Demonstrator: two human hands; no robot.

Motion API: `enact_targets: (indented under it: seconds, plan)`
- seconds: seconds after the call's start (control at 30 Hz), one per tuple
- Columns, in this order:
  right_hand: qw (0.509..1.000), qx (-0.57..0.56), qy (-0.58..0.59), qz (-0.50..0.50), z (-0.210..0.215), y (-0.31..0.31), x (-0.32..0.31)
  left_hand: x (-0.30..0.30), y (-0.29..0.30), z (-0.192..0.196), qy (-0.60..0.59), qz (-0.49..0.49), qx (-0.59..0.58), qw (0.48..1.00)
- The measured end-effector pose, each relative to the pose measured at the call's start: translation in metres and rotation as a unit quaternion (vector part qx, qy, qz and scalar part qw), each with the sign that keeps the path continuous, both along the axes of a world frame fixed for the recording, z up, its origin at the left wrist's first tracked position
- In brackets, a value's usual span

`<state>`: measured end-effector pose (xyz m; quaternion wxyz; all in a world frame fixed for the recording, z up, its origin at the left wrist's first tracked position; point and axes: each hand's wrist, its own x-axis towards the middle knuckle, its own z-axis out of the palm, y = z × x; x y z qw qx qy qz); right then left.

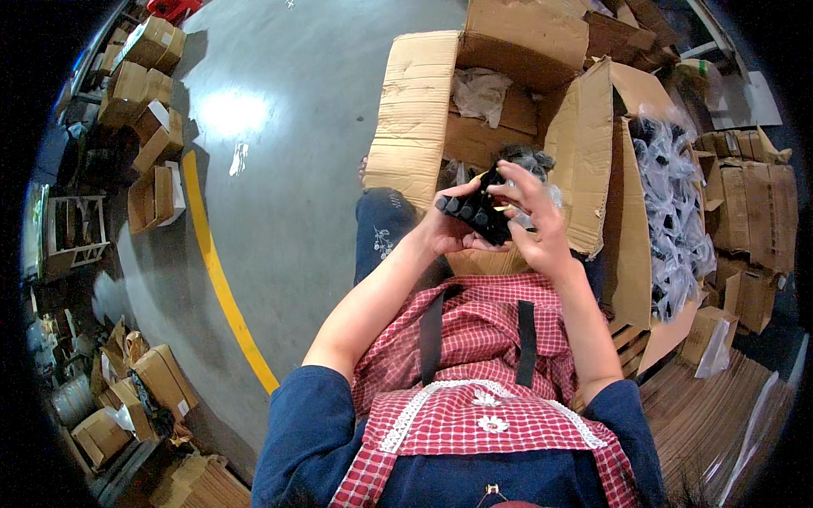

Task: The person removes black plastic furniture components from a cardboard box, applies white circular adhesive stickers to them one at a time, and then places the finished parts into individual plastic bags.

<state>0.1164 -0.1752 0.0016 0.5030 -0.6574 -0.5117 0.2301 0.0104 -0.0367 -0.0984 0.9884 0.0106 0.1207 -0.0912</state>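
My left hand [447,234] grips a black part [481,217] from below and from the left. Several round, knob-like ends show along its left side, and small yellow bits show near my fingers. My right hand [542,222] curls its bent fingers and thumb about the part's right side, fingertips on it. The part's exact kind cannot be made out. Both hands are over the near side of an open cardboard box [412,110]. Inside the box, dark items in clear plastic [529,161] lie partly hidden behind my hands, and a crumpled clear bag [481,95] rests farther back.
On the right, another carton [631,229] holds several dark items in clear bags [669,195]. Flat cardboard sheets [707,423] are stacked at the lower right. Across the grey floor [279,169] runs a yellow line [222,284]; several boxes [157,127] line the left side.
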Motion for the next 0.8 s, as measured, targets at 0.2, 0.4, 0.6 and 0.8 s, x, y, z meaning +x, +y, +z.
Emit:
enact_targets:
  seconds: [0.2,0.4,0.6,0.8]
  plan:
    - [0.990,-0.062,-0.033,-0.124,-0.033,-0.009,-0.031,0.005,-0.009,-0.009,0.110,0.119,0.116,0.980]
    - [0.956,-0.048,0.025,-0.290,-0.072,0.008,-0.041,0.011,-0.041,-0.012,0.156,0.248,0.233,0.927]
    - [0.915,-0.051,0.301,-0.265,-0.037,-0.005,0.007,0.004,-0.048,-0.005,0.096,0.144,0.248,0.953]
    - [0.915,-0.071,0.380,-0.116,-0.017,-0.045,0.063,-0.012,-0.024,0.012,-0.038,0.034,0.170,0.984]
